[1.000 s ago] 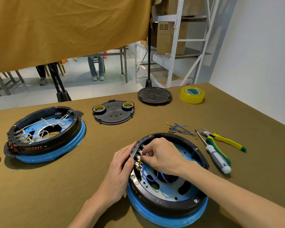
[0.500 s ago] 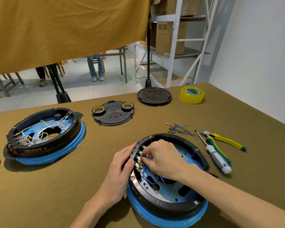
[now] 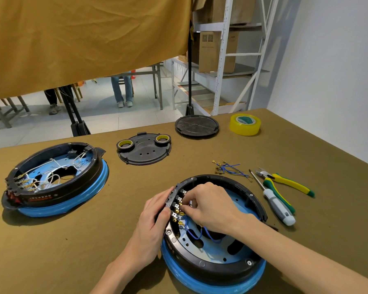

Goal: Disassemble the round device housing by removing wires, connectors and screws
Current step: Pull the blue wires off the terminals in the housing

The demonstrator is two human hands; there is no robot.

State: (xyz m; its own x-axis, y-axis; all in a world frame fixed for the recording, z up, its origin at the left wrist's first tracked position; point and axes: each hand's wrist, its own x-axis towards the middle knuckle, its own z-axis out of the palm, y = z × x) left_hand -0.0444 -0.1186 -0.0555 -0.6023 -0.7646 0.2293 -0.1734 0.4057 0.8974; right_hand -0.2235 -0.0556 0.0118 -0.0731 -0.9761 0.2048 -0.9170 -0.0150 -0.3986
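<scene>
Two round black housings on blue rings sit on my olive-cloth table (image 3: 77, 247): a white-wired one (image 3: 55, 179) near the left edge, my work housing (image 3: 212, 236) at the near edge. My left hand (image 3: 151, 225) grips its connector strip (image 3: 172, 196); my right hand (image 3: 208, 206) pinches a brass connector (image 3: 181, 207). White-handled screwdriver (image 3: 274, 203) lies beside it, to the right.

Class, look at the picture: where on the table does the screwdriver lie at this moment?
In the head view, the screwdriver lies on the table's right side, between the near housing and the pliers.
</scene>
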